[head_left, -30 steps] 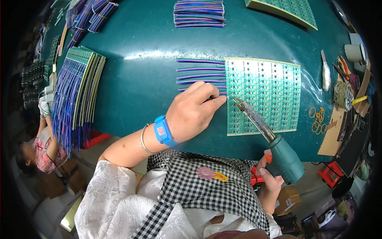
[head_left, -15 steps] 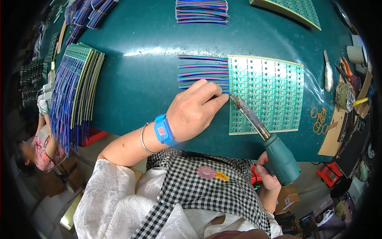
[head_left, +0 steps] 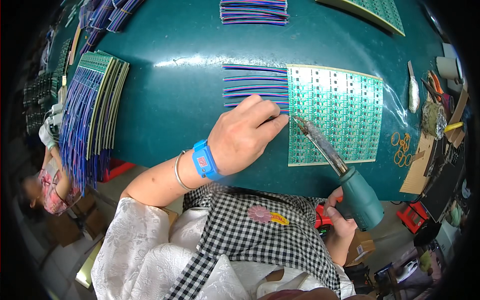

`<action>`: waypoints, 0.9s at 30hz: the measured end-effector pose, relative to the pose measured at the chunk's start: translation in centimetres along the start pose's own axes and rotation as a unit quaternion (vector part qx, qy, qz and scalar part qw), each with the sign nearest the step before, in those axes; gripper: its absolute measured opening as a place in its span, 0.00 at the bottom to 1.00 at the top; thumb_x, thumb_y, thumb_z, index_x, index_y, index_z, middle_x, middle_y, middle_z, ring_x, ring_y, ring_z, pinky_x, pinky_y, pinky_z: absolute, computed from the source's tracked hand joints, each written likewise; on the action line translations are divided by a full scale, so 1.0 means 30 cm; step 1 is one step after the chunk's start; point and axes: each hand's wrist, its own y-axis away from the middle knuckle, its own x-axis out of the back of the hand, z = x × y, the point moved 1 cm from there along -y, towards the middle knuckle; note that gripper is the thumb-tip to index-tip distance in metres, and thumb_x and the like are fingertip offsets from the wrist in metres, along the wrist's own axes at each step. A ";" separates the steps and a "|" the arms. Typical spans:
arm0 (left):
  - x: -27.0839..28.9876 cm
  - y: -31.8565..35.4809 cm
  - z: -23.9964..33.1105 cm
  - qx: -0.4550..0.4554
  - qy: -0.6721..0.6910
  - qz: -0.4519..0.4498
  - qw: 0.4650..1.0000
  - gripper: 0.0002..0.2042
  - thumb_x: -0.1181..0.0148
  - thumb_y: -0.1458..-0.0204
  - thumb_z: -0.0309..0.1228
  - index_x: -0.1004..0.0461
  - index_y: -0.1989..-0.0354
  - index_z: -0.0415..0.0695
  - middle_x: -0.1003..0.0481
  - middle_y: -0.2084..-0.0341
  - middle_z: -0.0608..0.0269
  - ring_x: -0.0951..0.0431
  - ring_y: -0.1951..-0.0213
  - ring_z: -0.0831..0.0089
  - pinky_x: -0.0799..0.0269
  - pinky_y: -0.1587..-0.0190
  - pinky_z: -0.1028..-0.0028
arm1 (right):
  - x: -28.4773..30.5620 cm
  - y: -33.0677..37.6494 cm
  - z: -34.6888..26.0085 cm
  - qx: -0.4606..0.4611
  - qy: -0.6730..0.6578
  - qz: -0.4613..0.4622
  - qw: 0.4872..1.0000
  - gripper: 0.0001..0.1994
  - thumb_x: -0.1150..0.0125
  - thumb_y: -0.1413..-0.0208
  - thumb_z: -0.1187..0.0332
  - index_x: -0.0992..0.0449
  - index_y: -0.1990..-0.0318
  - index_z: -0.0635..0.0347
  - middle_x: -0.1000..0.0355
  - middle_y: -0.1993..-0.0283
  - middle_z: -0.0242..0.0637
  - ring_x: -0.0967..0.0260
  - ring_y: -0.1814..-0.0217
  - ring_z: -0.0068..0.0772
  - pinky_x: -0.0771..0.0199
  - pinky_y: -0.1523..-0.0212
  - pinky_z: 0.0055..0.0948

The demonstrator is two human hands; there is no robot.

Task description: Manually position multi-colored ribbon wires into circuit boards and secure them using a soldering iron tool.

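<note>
A green circuit board panel (head_left: 336, 117) lies on the table in front of me. Short multicolour ribbon wires (head_left: 255, 79) stretch leftward from its left edge in spaced rows. My left hand (head_left: 246, 131), wearing a blue wrist strap (head_left: 204, 160), pinches another such ribbon wire at that edge; the fingers hide most of it. In my right hand (head_left: 342, 219) is a green-bodied soldering iron (head_left: 362, 197), gripped by its handle. Its dark tip hovers over or rests on the panel close to my left fingertips; I cannot tell whether it touches.
A bundle of ribbon wires (head_left: 254, 12) sits at the far side. Stacked wired boards (head_left: 92, 115) hang over the table's left edge. Another panel stack (head_left: 372, 14) is far right. Rubber bands (head_left: 401, 150), a foil-wrapped blade (head_left: 413, 92) and a co-worker (head_left: 52, 185) are also in view.
The soldering iron has shifted slightly right, its tip a little farther from the panel's left edge. My left hand keeps its pinch at the same spot. The whole view has moved slightly.
</note>
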 end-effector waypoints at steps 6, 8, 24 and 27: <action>-0.005 0.006 -0.001 0.002 -0.005 0.007 1.000 0.18 0.33 0.65 0.14 0.18 0.61 0.38 0.25 0.66 0.61 0.25 0.69 0.65 0.26 0.67 0.68 | -0.007 -0.010 0.000 -0.007 0.092 0.021 0.995 0.08 0.35 0.66 0.79 0.24 0.73 0.62 0.29 0.76 0.35 0.32 0.76 0.31 0.31 0.72 0.32; -0.006 0.006 -0.001 0.000 -0.006 0.009 1.000 0.18 0.33 0.65 0.14 0.18 0.61 0.38 0.25 0.66 0.61 0.25 0.69 0.66 0.26 0.67 0.68 | 0.002 -0.018 0.001 0.012 0.129 0.001 0.992 0.08 0.35 0.66 0.78 0.24 0.73 0.62 0.29 0.76 0.35 0.32 0.77 0.32 0.31 0.72 0.32; -0.001 0.008 0.000 0.002 -0.009 -0.002 1.000 0.19 0.34 0.66 0.14 0.18 0.61 0.38 0.25 0.66 0.61 0.24 0.67 0.65 0.24 0.67 0.68 | 0.049 0.010 0.050 0.063 0.112 -0.064 0.990 0.21 0.37 0.57 0.80 0.33 0.53 0.72 0.33 0.72 0.41 0.31 0.77 0.32 0.26 0.75 0.28; -0.005 0.007 -0.003 -0.002 -0.008 0.000 1.000 0.19 0.34 0.66 0.14 0.18 0.61 0.37 0.25 0.66 0.61 0.24 0.67 0.65 0.24 0.66 0.68 | 0.043 -0.007 0.039 0.079 0.082 -0.071 0.991 0.20 0.36 0.56 0.79 0.33 0.54 0.72 0.33 0.72 0.42 0.32 0.77 0.32 0.26 0.76 0.29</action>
